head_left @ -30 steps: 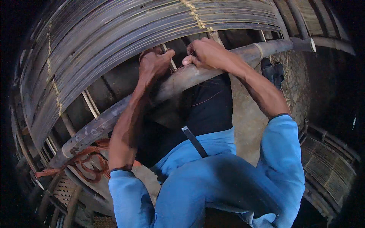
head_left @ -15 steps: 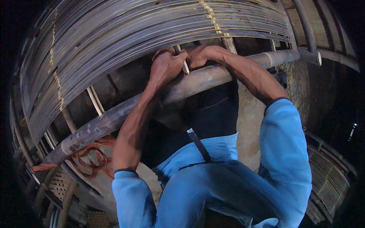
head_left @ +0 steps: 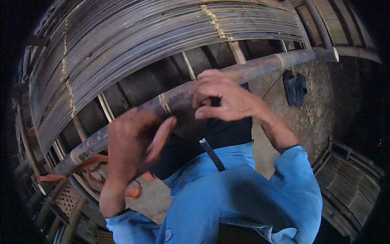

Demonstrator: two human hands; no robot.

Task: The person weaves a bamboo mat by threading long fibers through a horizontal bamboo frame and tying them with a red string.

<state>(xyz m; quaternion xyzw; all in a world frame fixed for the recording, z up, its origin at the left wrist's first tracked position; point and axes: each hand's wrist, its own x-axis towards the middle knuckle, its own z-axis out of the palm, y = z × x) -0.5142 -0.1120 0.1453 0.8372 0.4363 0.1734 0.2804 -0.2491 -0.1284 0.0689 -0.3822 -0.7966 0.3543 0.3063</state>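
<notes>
A round bamboo pole (head_left: 260,70) slants across in front of me, below a panel of thin bamboo slats (head_left: 142,44). My left hand (head_left: 136,140), smeared a little by motion, is in front of the pole with its thumb apart from its fingers. Nothing shows in it. My right hand (head_left: 223,97) is at the pole's near side, fingers loosely curled and the thumb apart, with a gap between them and nothing visible inside. Between the hands, a pale joint ring (head_left: 164,103) marks the pole. A narrow pale strip (head_left: 189,66) runs from the panel to the pole.
Reddish-orange cord (head_left: 87,164) hangs in loops at the pole's left end. A pair of dark sandals (head_left: 295,87) lies on the floor at right. Another slatted bamboo piece (head_left: 349,187) stands at lower right. A black strap (head_left: 212,154) hangs at my waist.
Both hands have come away from the narrow strip and moved toward me, the left also down and leftward. They are farther apart, and the sandals are now in plain view.
</notes>
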